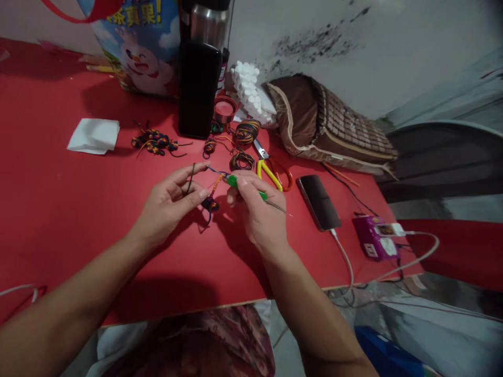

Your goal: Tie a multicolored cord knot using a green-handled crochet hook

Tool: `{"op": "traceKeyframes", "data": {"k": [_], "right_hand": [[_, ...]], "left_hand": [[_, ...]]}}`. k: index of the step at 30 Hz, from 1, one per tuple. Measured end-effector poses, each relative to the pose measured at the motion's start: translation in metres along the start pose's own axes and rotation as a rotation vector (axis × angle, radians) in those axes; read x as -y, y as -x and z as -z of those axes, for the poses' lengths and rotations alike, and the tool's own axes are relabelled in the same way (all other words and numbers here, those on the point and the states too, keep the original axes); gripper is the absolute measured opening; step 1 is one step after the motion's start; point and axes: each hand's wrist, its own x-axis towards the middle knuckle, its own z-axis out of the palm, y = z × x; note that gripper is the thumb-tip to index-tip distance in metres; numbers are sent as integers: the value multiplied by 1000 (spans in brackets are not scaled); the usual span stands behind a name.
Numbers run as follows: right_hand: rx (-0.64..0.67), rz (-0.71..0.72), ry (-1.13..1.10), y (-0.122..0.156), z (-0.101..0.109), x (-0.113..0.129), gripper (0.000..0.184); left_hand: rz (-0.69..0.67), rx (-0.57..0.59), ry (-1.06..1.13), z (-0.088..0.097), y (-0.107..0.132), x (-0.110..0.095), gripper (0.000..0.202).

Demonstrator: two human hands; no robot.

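Yarn piece: the small dark-and-orange work (212, 204) is at the centre of the frame, between my two hands, just above the surface (58, 193).
Left hand: my left hand (173, 196) pinches the piece near the thumb tip; the index finger reaches out, and a dark strand (191, 178) crosses the fingers.
Right hand: my right hand (261, 207) pinches a green-handled tool (232, 181) between thumb and fingers, its front end at the yarn; I cannot tell the exact shape of its tip.
Yarn balls: a multicoloured ball (247, 132) and a looser coil (242, 161) lie just above my right hand.
Scissors: red-and-yellow-handled scissors (264, 154) lie right of the coil.
Knotted bunch: a dark-and-orange yarn bunch (155, 141) lies left of centre, near folded white paper (94, 136).
Phones: one black phone (199, 89) stands upright at upper centre; another (319, 201) lies flat at right, cable attached.
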Motion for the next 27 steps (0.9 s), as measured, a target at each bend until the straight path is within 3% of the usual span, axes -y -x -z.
{"op": "traceKeyframes", "data": {"k": [8, 22, 27], "right_hand": [[27, -3, 69, 1, 0, 3, 31], [50, 72, 126, -1, 0, 7, 32], [51, 154, 263, -1, 2, 15, 32]], "left_hand": [[-13, -59, 1, 1, -4, 4, 63], [-48, 25, 60, 7, -6, 3, 73], [14, 88, 103, 10, -6, 3, 79]]}}
